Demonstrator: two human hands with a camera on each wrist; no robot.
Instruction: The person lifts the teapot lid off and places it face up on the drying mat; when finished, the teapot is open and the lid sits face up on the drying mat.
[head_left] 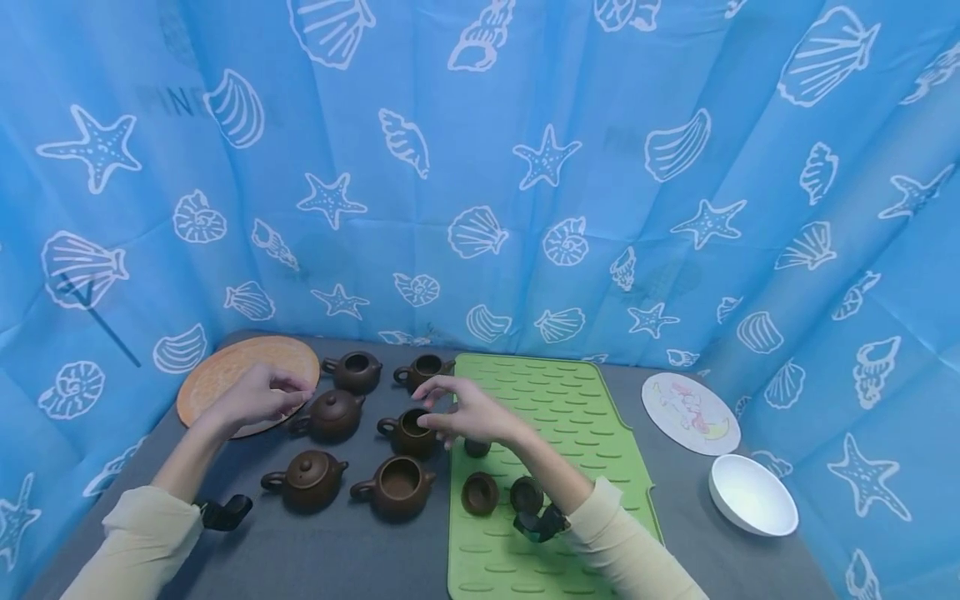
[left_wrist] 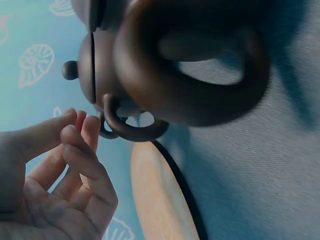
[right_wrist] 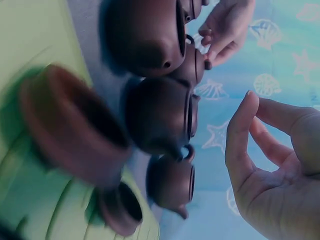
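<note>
Brown clay teapots stand in two columns on the dark tabletop. In the left column, the middle teapot (head_left: pixel 335 415) and the front teapot (head_left: pixel 305 483) wear lids; the back teapot (head_left: pixel 356 375) is uncovered. The right column's back teapot (head_left: pixel 425 371), middle teapot (head_left: pixel 412 446) and front teapot (head_left: pixel 397 490) lack lids. My left hand (head_left: pixel 262 396) hovers beside the middle lidded teapot, fingers loosely bent and holding nothing. Over the middle uncovered teapot is my right hand (head_left: pixel 472 410), thumb and forefinger tips close together with nothing between them. Loose lids (head_left: pixel 480 493) lie on the green mat.
The green ridged mat (head_left: pixel 555 392) covers the table's centre right. A round orange board (head_left: pixel 217 371) lies at the back left. At the right are a round printed mat (head_left: pixel 690 412) and a white bowl (head_left: pixel 752 494). A blue shell-patterned curtain (head_left: pixel 480 167) hangs behind.
</note>
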